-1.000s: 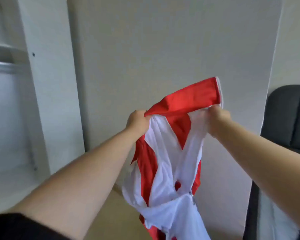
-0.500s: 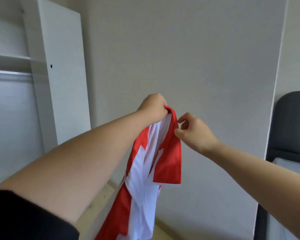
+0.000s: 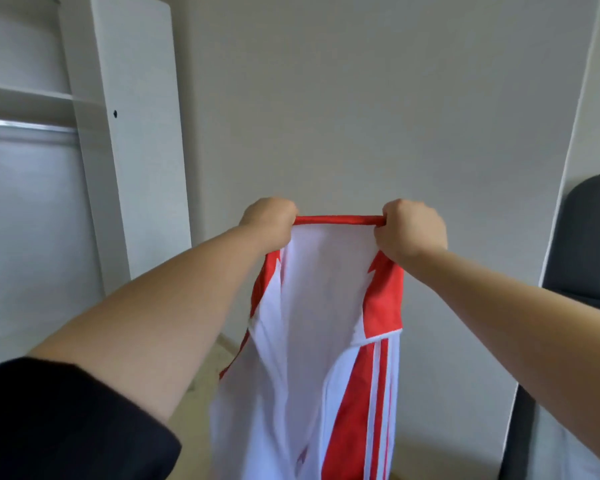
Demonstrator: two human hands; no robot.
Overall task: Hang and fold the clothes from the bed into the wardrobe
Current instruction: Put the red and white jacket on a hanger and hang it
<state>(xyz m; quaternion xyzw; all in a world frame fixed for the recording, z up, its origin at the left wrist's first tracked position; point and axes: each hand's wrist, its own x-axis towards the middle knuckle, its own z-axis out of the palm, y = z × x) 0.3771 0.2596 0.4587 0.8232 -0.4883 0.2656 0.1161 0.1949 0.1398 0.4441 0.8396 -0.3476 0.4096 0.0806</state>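
The right hand point(image 3: 411, 230) has rejoined the left hand point(image 3: 269, 220), both now gripping the red-and-white jacket point(image 3: 326, 323) taut, right of the wardrobe point(image 3: 132, 133), ready for hanging.

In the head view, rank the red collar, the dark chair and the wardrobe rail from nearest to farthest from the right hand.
1. Red collar: gripped by the right hand, stretched to its left.
2. Dark chair: off to the right, behind a white panel edge.
3. Wardrobe rail: far left, inside the wardrobe.
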